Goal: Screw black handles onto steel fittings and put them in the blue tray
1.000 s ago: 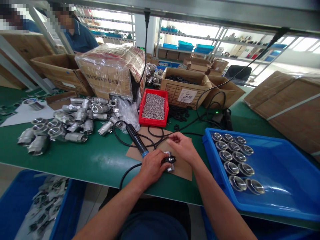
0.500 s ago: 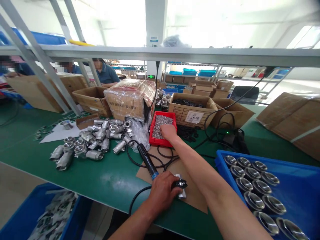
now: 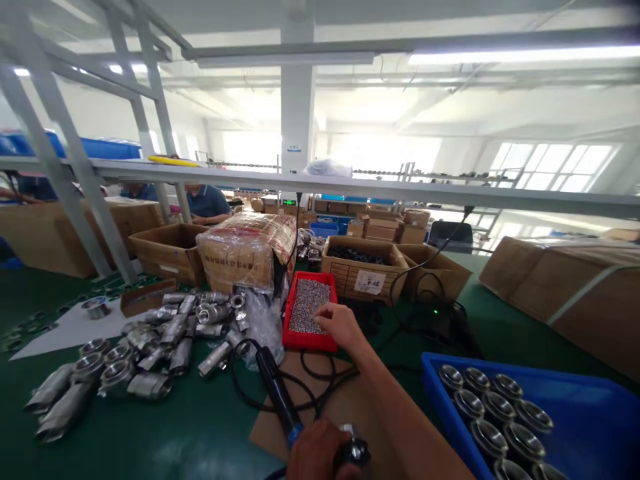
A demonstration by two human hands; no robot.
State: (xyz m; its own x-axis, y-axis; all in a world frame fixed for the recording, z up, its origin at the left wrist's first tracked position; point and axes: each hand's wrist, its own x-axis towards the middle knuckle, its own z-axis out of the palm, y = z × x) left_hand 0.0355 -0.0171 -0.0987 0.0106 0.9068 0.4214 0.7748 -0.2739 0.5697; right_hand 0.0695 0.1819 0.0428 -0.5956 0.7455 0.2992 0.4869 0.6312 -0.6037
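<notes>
Reaching over red bin (image 3: 300,340), right hand (image 3: 336,324) fingers curled (grasp unclear); left hand (image 3: 316,455) clenching small metal part (image 3: 356,452) at desk's near edge.

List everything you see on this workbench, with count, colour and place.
red bin: one, red, centre, full of small grey parts
metal fittings: many, silver, piled left
black tool: one, black with cable, on the cardboard sheet
blue tray: one, blue, right
metal cups: several, silver, in rows in the tray
cardboard boxes: several, brown, behind
small part: one, dark, under the left hand
right hand: at the red bin
left hand: bottom edge, on the small part
</notes>
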